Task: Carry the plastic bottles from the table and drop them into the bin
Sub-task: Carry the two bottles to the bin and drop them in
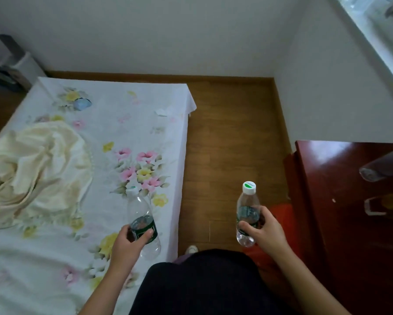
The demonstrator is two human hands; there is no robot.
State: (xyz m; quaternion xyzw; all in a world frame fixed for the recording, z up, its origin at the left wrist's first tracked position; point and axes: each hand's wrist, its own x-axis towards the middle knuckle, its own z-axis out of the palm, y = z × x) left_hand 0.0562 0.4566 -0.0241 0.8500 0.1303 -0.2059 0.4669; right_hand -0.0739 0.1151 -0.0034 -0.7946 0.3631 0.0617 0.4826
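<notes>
The left hand [132, 241] has its fingers curled tight around the dark green label of a clear plastic bottle [143, 221], thumb across the near face of the label, the other fingers hidden behind it. That bottle is upright, leaning a little, with its white cap [132, 190] pointing away; it hangs over the right edge of a bed [113, 133] covered in a white flowered sheet, and its clear walls are hard to pick out against the print. The right hand [262, 233] is clamped on the label of a second bottle [247, 214], thumb and forefinger showing in front, the remaining fingers wrapped out of sight. This one is upright over the wooden floor [232, 133], its white and green cap [249, 187] sharp, its base showing below the hand. Just behind the right hand lies something red-orange [282, 212], mostly covered by the hand and forearm, so what it is cannot be told. On the right stands a dark red cabinet [341, 201], cut off by the picture edge; blurred things rest on its top and cannot be made out. A crumpled cream cloth [32, 169] lies on the left of the bed. Dark clothing [204, 285] fills the near middle, and one pale shoe tip [191, 248] peeks out beyond it.
</notes>
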